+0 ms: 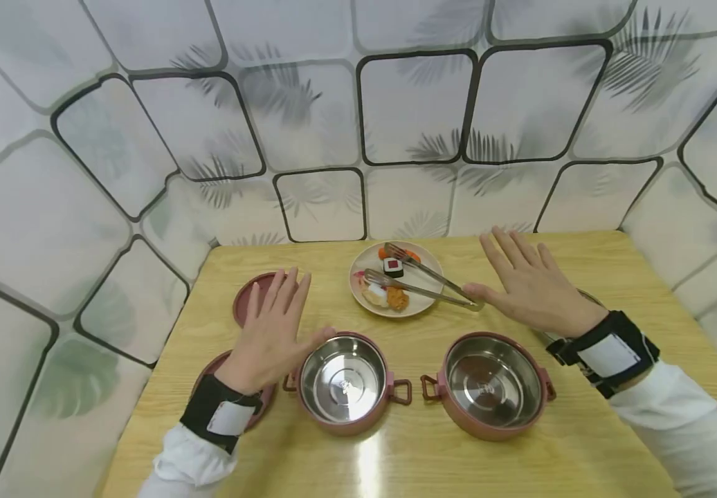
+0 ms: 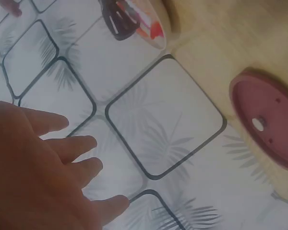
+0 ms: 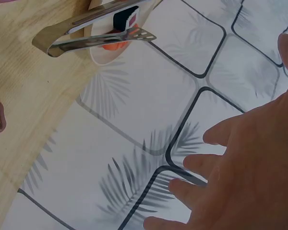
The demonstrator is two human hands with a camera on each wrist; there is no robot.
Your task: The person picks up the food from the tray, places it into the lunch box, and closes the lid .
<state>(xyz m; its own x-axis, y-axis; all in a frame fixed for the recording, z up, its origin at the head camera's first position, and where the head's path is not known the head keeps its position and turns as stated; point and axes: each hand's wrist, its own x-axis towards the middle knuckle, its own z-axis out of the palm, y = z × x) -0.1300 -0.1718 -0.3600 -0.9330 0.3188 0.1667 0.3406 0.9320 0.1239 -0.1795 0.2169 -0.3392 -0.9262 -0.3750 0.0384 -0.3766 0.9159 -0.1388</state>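
Observation:
Both hands are held up over the table with fingers spread, holding nothing. The left hand (image 1: 274, 339) is above two dark pink lids and beside the left pot (image 1: 389, 377); its thumb overlaps that pot's rim in the head view. The right hand (image 1: 529, 287) is above and behind the right pot (image 1: 492, 432), near the bend of the metal tongs (image 1: 452, 285). Those tongs lie across a plate (image 1: 421, 304) bearing a sushi roll (image 1: 392, 268), a fried piece (image 1: 397, 299), orange slices and a whitish, pink-tipped piece. Both pots are pink outside, with steel insides showing no food.
At the left, one lid (image 1: 243, 301) lies behind another lid (image 1: 265, 401), both partly hidden by the left hand. A rounded rim (image 1: 589, 297) shows behind the right wrist, mostly covered. Patterned panels (image 1: 414, 111) enclose the wooden table (image 1: 421, 449) at the back and sides.

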